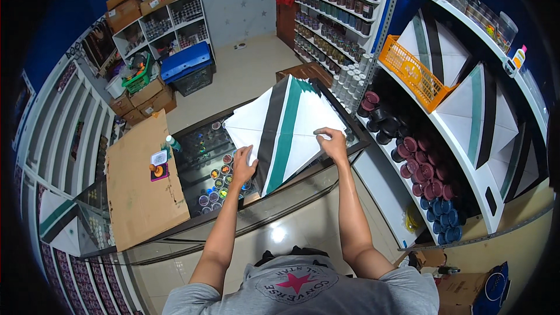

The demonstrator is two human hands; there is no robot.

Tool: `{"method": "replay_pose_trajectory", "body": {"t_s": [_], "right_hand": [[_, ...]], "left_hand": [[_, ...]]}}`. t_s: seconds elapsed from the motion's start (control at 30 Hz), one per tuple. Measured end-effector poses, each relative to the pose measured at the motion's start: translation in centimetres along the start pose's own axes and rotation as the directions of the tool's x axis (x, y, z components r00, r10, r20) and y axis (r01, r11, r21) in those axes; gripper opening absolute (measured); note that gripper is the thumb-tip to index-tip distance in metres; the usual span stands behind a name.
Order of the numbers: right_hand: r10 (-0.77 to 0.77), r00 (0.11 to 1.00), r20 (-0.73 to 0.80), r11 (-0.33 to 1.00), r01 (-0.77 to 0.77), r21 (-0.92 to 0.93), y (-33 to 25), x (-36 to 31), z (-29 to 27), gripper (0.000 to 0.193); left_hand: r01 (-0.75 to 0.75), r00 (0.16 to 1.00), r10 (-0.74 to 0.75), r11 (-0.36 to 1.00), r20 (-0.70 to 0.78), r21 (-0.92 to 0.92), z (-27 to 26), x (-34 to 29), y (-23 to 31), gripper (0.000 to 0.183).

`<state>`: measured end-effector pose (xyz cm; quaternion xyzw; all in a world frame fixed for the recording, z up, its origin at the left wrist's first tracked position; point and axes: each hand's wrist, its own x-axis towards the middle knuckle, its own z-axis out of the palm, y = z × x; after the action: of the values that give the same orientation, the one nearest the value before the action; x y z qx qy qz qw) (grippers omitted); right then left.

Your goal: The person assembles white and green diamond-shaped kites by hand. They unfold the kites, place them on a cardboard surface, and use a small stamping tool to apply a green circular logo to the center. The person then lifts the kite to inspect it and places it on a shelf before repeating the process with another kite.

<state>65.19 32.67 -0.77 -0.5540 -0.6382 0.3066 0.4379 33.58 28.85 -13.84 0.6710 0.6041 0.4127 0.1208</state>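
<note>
A stack of white diamond-shaped kites (306, 140) with a black and a teal stripe lies on the glass display counter in front of me. Several overlapping edges show at its far right side. My left hand (244, 166) is closed on the stack's left edge, its fingers partly hidden. On the opposite edge, my right hand (332, 143) holds the paper between thumb and bent fingers. How many layers each hand grips cannot be seen.
Left on the counter (201, 217), a cardboard sheet (140, 189) bears a wooden-handled stamp (157, 170), an ink pad and a small bottle (173, 142). Thread spools fill the shelves (341, 14) ahead. More kites (475, 114) and an orange basket (413, 74) are at right.
</note>
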Motion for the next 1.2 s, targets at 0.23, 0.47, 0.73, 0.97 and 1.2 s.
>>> {"method": "replay_pose_trajectory", "body": {"t_s": [0.23,0.47,0.73,0.97,1.2], "right_hand": [[-0.044,0.999,-0.013,0.994,0.045,0.095,-0.5,-0.9,-1.5,0.021],[-0.055,0.998,-0.015,0.987,0.057,0.150,-1.4,-2.9,-4.2,0.020],[-0.052,0.999,0.014,0.973,0.047,0.226,-2.9,-5.3,-6.5,0.020],[0.006,0.996,0.094,0.973,-0.028,0.228,-1.7,-6.4,-7.3,0.020],[0.080,0.996,0.045,0.938,-0.091,0.333,-0.5,-6.5,-6.7,0.023]], "left_hand": [[0.014,0.998,-0.015,1.000,-0.064,-0.011,-0.7,0.6,1.5,0.042],[0.123,0.960,-0.169,0.971,-0.225,-0.206,-3.0,3.2,1.4,0.033],[0.293,0.879,-0.422,0.846,-0.223,-0.445,-7.0,3.7,-1.2,0.036],[0.219,0.883,-0.433,0.724,-0.183,-0.653,-9.5,1.6,1.9,0.030],[0.105,0.841,-0.463,0.650,-0.281,-0.753,-11.7,-1.3,2.6,0.024]]}}
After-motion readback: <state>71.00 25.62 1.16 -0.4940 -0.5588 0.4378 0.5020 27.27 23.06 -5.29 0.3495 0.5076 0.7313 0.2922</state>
